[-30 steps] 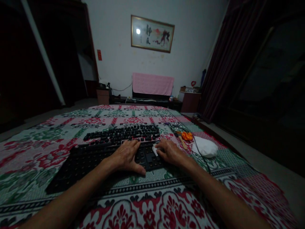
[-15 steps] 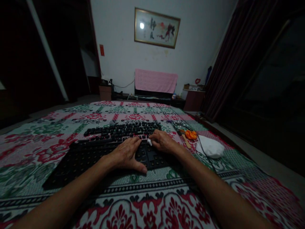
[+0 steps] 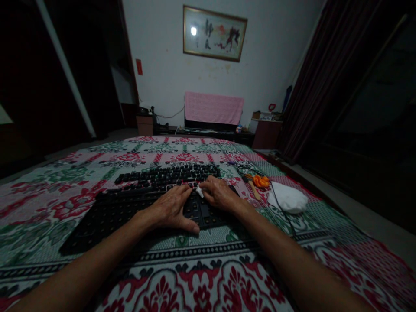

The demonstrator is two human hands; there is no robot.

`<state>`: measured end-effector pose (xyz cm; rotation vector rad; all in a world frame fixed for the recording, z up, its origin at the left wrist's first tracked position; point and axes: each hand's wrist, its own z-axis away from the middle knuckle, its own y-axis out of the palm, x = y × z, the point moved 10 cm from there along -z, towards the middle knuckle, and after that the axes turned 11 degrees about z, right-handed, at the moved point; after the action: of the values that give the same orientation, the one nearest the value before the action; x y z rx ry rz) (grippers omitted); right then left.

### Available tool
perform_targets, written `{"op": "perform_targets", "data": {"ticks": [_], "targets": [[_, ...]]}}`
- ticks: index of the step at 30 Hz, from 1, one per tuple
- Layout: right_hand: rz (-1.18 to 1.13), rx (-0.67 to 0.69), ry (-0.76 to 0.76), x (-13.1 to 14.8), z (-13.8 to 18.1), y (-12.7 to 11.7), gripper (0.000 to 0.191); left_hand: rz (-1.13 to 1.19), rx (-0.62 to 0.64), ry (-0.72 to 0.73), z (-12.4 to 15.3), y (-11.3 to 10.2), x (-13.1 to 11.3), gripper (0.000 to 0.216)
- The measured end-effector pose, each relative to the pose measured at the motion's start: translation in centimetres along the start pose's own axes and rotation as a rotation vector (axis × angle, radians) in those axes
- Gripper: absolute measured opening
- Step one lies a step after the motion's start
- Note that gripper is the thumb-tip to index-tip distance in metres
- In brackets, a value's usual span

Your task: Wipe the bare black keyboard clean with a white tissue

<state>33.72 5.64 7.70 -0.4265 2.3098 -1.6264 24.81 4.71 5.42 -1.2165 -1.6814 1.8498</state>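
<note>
A black keyboard base (image 3: 107, 216) with bare key sockets lies on the patterned cloth (image 3: 201, 277). Behind it sits a spread of loose black keycaps (image 3: 165, 175). My left hand (image 3: 172, 208) lies flat on the base, fingers stretched, thumb at its front edge. My right hand (image 3: 219, 193) rests on the base's right part, its fingers pinched on a small white piece (image 3: 199, 192) that it presses onto the sockets. The two hands almost touch.
An orange item (image 3: 261, 180), a wooden stick (image 3: 253, 189), a black cable (image 3: 276, 201) and a white bundle (image 3: 287, 199) lie to the right. Beyond the cloth stand a pink-covered unit (image 3: 213, 108), a low cabinet (image 3: 266, 130) and a framed picture (image 3: 214, 32). Dark curtains hang at right.
My right hand has slid left and away along the keyboard base with the white piece, closer to my left hand. The left hand has stayed put.
</note>
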Motion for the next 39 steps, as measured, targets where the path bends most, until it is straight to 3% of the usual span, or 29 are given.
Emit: {"op": "perform_targets", "data": {"ticks": [13,19,24,32,36,39], "targets": [[0.137,0.001,0.163,-3.4,0.8,0.3,0.017,0.03,0.025,-0.04,0.1,0.4,0.7,0.115],[0.034,-0.097,0.112,-1.7,0.8,-0.6,0.021,0.037,0.009,-0.019,0.0,0.2,0.4,0.115],[0.054,-0.069,0.051,0.0,0.4,0.1,0.017,0.036,0.015,-0.013,0.1,0.2,0.3,0.114],[0.1,-0.034,0.152,-2.3,0.7,0.3,0.014,0.034,0.009,-0.017,0.1,0.3,0.6,0.116],[0.044,-0.105,0.217,-3.6,1.3,-0.4,0.018,0.037,-0.005,-0.01,0.0,0.3,0.6,0.114],[0.0,-0.157,0.164,-2.6,1.3,-0.8,0.017,0.04,-0.009,-0.013,0.0,0.3,0.6,0.114]]}}
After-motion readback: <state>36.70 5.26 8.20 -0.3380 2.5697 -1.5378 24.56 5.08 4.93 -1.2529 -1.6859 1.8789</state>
